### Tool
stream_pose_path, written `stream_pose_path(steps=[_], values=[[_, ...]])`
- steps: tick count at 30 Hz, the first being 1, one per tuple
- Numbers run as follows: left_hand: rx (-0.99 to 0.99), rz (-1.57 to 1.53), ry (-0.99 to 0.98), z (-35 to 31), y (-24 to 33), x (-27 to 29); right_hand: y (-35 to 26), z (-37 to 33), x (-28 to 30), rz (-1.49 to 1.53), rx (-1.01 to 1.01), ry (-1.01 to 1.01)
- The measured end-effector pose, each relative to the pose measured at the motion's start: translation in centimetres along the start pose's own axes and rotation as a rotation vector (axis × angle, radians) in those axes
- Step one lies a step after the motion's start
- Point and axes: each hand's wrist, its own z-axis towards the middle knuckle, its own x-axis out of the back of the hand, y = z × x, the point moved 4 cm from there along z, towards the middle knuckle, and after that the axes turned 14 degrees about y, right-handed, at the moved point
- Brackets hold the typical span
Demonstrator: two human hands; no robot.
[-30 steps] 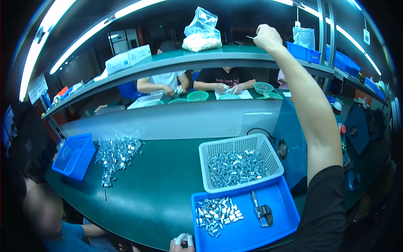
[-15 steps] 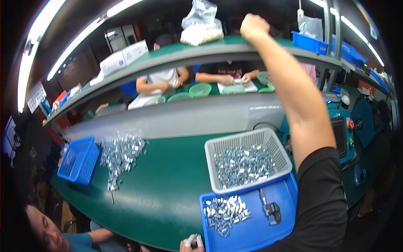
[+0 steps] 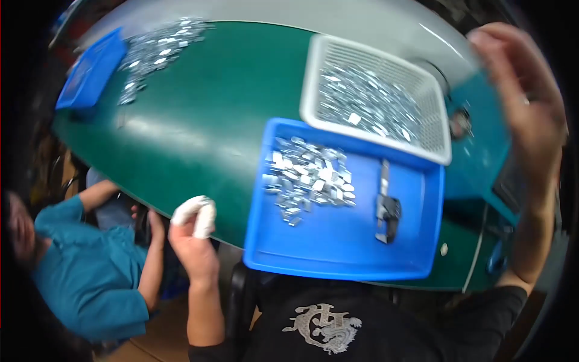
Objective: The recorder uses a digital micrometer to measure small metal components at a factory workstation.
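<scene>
The micrometer (image 3: 392,211) lies right of metal parts (image 3: 310,176) in a tray (image 3: 338,253).

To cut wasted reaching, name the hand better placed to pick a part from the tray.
Likely left: the left hand is low, beside the left end of the tray, where the parts lie; the right hand is raised at the far right. Whether the left holds anything is unclear.

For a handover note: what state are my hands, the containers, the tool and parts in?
Left hand: fingers curled, white fingertip covers on; grip unclear.
Right hand: raised, blurred; grip unclear.
Blue tray: partly filled with metal parts.
Micrometer: lying in tray.
Pale basket: holding many parts.
Loose pile: spread on table.
Blue basket: contents unclear.
</scene>
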Motion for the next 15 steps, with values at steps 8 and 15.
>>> stream_pose_path(steps=[8, 15], values=[[-0.123, -0.01, -0.271, -6.0, 4.1, -5.9, 3.2, -18.5, -1.7, -0.137, -0.419, -0.367], [-0.142, 0.01, -0.694, -12.8, 3.0, -10.1, 5.0, -24.1, -2.0, -0.331, -0.443, -0.329]])
